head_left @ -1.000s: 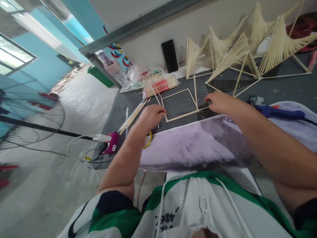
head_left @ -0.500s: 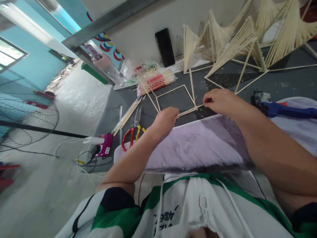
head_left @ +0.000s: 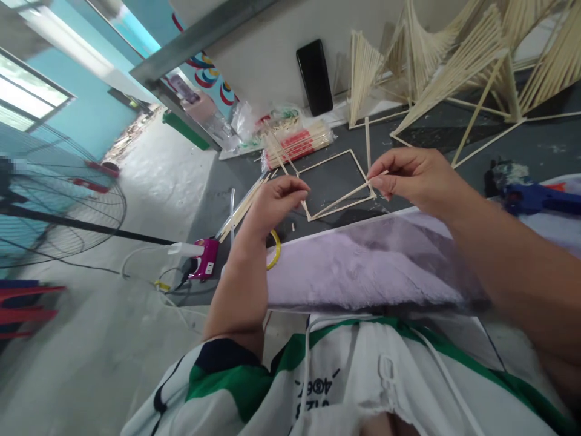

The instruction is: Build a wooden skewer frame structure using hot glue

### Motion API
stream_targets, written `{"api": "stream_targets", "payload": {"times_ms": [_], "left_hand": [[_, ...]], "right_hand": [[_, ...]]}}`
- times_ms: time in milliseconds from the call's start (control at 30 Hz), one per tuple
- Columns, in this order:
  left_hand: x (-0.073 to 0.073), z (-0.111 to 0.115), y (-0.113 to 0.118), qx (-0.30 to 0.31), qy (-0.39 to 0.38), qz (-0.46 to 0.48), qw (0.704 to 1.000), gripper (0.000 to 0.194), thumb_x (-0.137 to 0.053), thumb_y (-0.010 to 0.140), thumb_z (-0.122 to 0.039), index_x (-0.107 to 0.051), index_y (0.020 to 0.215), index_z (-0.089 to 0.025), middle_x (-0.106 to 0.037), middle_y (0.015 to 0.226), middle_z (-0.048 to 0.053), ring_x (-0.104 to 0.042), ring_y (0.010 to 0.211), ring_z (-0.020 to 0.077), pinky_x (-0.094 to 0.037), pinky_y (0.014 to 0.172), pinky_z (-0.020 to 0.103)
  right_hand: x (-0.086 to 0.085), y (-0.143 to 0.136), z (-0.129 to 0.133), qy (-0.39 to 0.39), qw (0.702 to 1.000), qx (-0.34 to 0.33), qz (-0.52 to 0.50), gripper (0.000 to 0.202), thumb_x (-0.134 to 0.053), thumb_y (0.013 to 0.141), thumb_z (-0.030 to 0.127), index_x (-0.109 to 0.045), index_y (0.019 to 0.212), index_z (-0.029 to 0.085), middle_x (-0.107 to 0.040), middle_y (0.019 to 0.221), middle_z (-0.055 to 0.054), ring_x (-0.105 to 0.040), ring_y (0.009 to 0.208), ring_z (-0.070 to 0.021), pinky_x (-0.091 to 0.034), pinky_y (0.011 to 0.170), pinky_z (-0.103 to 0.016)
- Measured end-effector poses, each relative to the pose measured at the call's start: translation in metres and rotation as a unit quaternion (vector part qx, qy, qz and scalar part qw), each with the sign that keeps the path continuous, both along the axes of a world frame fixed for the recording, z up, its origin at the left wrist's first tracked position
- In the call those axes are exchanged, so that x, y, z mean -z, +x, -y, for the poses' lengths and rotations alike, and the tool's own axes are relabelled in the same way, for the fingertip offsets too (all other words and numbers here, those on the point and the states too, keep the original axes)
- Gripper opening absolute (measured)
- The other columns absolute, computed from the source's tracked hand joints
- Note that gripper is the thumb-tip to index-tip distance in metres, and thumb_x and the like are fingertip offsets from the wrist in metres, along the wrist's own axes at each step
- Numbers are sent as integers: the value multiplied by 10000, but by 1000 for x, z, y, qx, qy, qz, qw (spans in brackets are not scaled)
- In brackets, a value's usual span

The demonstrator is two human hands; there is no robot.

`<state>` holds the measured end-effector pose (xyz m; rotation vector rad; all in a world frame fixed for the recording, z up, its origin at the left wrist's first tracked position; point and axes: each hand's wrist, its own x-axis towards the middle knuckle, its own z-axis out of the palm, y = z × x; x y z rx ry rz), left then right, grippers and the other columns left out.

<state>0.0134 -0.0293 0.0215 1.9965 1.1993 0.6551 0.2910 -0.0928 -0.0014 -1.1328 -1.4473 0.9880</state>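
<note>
My right hand (head_left: 403, 172) pinches one end of a thin wooden stick (head_left: 340, 200), which slants down to the near left corner of a rectangular stick frame (head_left: 327, 162) lying on the dark table. Over the frame's left side hovers my left hand (head_left: 276, 203), thumb and fingers drawn together; whatever is between them is hidden. An upright stick (head_left: 367, 142) rises by the frame's right side. Below the left hand lies a short cut piece of stick (head_left: 293, 227). Scissors show only a yellow handle (head_left: 275, 251) beside my left forearm.
Large fanned stick structures (head_left: 458, 79) stand at back right. A black phone (head_left: 315, 77) leans on the wall, near a red-labelled stick pack (head_left: 299, 145). A blue glue gun (head_left: 540, 198) lies right, a purple power strip (head_left: 205, 259) left. Lilac cloth (head_left: 354, 260) covers the near edge.
The right end of the stick has come up off the frame's near side in my right hand. My left hand has moved left and up, away from that side, now covering most of the scissors.
</note>
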Motion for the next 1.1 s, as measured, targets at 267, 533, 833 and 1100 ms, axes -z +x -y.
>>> {"api": "stream_targets", "payload": {"times_ms": [267,533,833,1100], "left_hand": [[-7,-19,-42,-23,-177,14,984,154,-707,791,-270,-600,819,-163,-594,620,-1,-586,547,107,-390,480,197],[8,-16,-23,18,-305,-41,951,229,-740,771,-198,-634,966,-143,-657,611,12,-639,513,135,-439,481,208],[29,-18,-7,20,-317,-1,948,180,-697,834,-253,-580,759,-139,-664,638,29,-642,493,128,-473,505,227],[31,-17,-5,47,-303,-6,952,90,-684,810,-152,-597,833,-149,-631,602,-5,-626,494,117,-455,508,219]], "right_hand": [[-18,-62,-13,1,1000,-20,-18,247,-678,848,469,-644,829,225,-569,649,30,-472,510,-88,-390,483,-244],[29,-106,-40,-26,980,31,195,205,-557,907,340,-684,860,186,-648,667,-8,-584,665,-154,-414,653,-272],[31,-106,-38,-14,955,-10,295,249,-485,940,313,-695,896,186,-668,682,-23,-589,664,-157,-393,659,-262],[38,-103,-39,-19,960,-5,281,237,-496,945,310,-691,885,190,-670,676,-13,-602,688,-158,-396,682,-255]]}}
